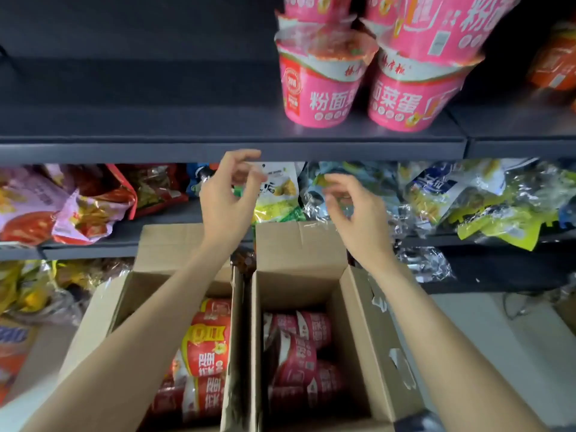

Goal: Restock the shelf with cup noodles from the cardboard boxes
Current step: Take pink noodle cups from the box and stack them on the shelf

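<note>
1. The left hand (226,194) is hovering just below the front edge of the dark shelf (187,148), its fingers loosely curled and apart, gripping nothing and touching nothing.
2. The right hand (355,210) is hanging beside it at a slightly lower level, fingers likewise relaxed, spread and empty; the two hands are staying apart with a gap between them.
3. The left cardboard box (131,294) is sitting open under the left forearm, with red cup noodles (205,347) lying on their sides inside it.
4. The right cardboard box (367,332) is standing touching the first, flaps up, holding pink cup noodles (296,350) packed on their sides.
5. On the shelf, stacked pink cups (321,88) are occupying the right portion, set close together near the front edge in two columns.
6. The shelf surface to the left of those cups is lying bare, giving open room.
7. Snack bags (467,201) are crowding the lower shelf behind both hands.
8. An orange cup (554,63) is showing at the far right, blurred.
</note>
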Motion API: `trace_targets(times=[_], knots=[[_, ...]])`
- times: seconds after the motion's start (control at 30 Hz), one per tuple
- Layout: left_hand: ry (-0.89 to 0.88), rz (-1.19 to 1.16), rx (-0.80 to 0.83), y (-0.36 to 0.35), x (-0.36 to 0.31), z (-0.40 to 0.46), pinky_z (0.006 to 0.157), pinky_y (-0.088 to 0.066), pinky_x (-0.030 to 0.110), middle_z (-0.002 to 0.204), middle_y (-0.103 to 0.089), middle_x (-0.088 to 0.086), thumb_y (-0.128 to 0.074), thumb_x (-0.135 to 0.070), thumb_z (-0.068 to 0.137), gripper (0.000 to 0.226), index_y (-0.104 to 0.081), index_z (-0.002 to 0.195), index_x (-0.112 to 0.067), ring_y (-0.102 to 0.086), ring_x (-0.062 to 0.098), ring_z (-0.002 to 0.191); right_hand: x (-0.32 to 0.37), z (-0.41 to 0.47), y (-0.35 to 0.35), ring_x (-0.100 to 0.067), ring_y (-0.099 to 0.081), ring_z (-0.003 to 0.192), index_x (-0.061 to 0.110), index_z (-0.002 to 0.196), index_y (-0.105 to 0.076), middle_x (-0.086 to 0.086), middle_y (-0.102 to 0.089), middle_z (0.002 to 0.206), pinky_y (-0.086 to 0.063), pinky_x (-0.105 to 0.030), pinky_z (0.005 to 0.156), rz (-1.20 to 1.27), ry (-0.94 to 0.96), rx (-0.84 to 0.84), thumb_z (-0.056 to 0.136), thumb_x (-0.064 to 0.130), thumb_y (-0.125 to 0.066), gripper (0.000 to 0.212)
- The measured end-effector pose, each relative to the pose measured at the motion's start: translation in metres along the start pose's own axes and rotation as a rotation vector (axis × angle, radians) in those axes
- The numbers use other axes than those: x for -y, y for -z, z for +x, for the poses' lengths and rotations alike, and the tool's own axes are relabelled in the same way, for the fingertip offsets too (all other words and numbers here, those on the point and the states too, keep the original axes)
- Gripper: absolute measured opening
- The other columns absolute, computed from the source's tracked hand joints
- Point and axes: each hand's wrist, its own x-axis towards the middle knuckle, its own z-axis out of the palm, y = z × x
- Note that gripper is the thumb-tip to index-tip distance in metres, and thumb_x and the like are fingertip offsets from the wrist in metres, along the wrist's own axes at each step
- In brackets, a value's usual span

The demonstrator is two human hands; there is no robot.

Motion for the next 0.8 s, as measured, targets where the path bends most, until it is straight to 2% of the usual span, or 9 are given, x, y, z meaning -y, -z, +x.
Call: trace_targets(times=[0.1, 0.2, 0.27, 0.33, 0.43, 0.57, 0.63, 0.7, 0.8], knots=[[0.14, 0.085, 0.083, 0.007, 0.042, -0.055, 0.071, -0.052, 0.029, 0.074, -0.066, -0.014, -0.055, -0.027, 0.088, 0.018, -0.062, 0.104, -0.025, -0.063, 0.004, 0.073, -0.03, -0.047, -0.024, -0.005, -0.065, 0.091, 0.02, 0.112, -0.064, 0.01, -0.069, 0.098, -0.053, -0.036, 0.082, -0.079, -0.1, 0.315, 0.089, 0.019, -0.061, 0.023], [0.28, 0.311, 0.269, 0.007, 0.086, -0.106, 0.075, -0.05, 0.029, 0.078, -0.062, -0.021, -0.062, -0.029, 0.086, 0.021, -0.064, 0.107, -0.024, -0.062, 0.006, 0.081, -0.061, -0.095, -0.052, -0.01, -0.062, 0.105, 0.024, 0.119, -0.062, 0.009, -0.066, 0.113, -0.045, -0.021, 0.084, -0.244, -0.191, 0.639, 0.089, 0.026, -0.063, 0.03], [0.338, 0.563, 0.45, 0.005, 0.111, -0.135, 0.087, -0.042, 0.03, 0.105, -0.063, -0.01, -0.064, -0.04, 0.086, 0.041, -0.058, 0.123, -0.023, -0.055, 0.02, 0.107, -0.081, -0.122, -0.074, -0.015, -0.056, 0.117, 0.022, 0.126, -0.058, 0.004, -0.061, 0.125, -0.045, -0.027, 0.092, -0.257, -0.218, 0.802, 0.089, 0.026, -0.065, 0.038], [0.457, 0.743, 0.594, 0.005, 0.129, -0.157, 0.101, -0.034, 0.038, 0.135, -0.046, 0.003, -0.062, -0.053, 0.083, 0.065, -0.042, 0.139, -0.025, -0.037, 0.028, 0.126, -0.097, -0.148, -0.098, -0.02, -0.047, 0.127, 0.02, 0.134, -0.05, 0.0, -0.051, 0.137, -0.042, -0.033, 0.099, -0.313, -0.228, 0.957, 0.088, 0.027, -0.065, 0.049], [0.564, 0.756, 0.63, 0.007, 0.15, -0.175, 0.106, -0.032, 0.044, 0.145, -0.035, 0.005, -0.063, -0.054, 0.082, 0.076, -0.032, 0.145, -0.027, -0.029, 0.028, 0.133, -0.122, -0.187, -0.131, -0.029, -0.034, 0.137, 0.018, 0.148, -0.028, -0.008, -0.026, 0.154, -0.041, -0.04, 0.103, -0.407, -0.317, 1.17, 0.086, 0.016, -0.063, 0.071], [0.515, 0.761, 0.643, 0.01, 0.167, -0.181, 0.102, -0.037, 0.045, 0.138, -0.048, -0.002, -0.065, -0.05, 0.082, 0.071, -0.036, 0.143, -0.031, -0.033, 0.028, 0.13, -0.155, -0.217, -0.169, -0.039, -0.013, 0.143, 0.028, 0.152, -0.002, -0.012, -0.003, 0.158, -0.032, -0.052, 0.109, -0.489, -0.386, 1.314, 0.086, 0.02, -0.066, 0.093], [0.49, 0.744, 0.641, 0.011, 0.17, -0.181, 0.104, -0.035, 0.044, 0.136, -0.051, -0.004, -0.067, -0.049, 0.081, 0.068, -0.04, 0.141, -0.034, -0.035, 0.03, 0.129, -0.165, -0.227, -0.188, -0.042, 0.001, 0.145, 0.031, 0.151, 0.01, -0.015, 0.008, 0.159, -0.02, -0.061, 0.111, -0.557, -0.359, 1.386, 0.092, 0.015, -0.056, 0.089], [0.427, 0.728, 0.639, 0.01, 0.173, -0.183, 0.103, -0.031, 0.036, 0.135, -0.052, -0.008, -0.067, -0.047, 0.081, 0.062, -0.044, 0.138, -0.037, -0.037, 0.029, 0.126, -0.173, -0.239, -0.206, -0.044, 0.006, 0.144, 0.031, 0.15, 0.014, -0.015, 0.014, 0.158, -0.014, -0.066, 0.109, -0.586, -0.324, 1.403, 0.096, 0.014, -0.048, 0.085], [0.394, 0.708, 0.64, 0.009, 0.175, -0.185, 0.094, -0.033, 0.032, 0.135, -0.051, -0.014, -0.067, -0.045, 0.083, 0.056, -0.048, 0.135, -0.039, -0.035, 0.027, 0.123, -0.184, -0.256, -0.222, -0.041, -0.011, 0.143, 0.028, 0.152, 0.002, -0.014, -0.001, 0.159, -0.026, -0.061, 0.108, -0.558, -0.334, 1.325, 0.087, 0.05, -0.057, 0.091]])
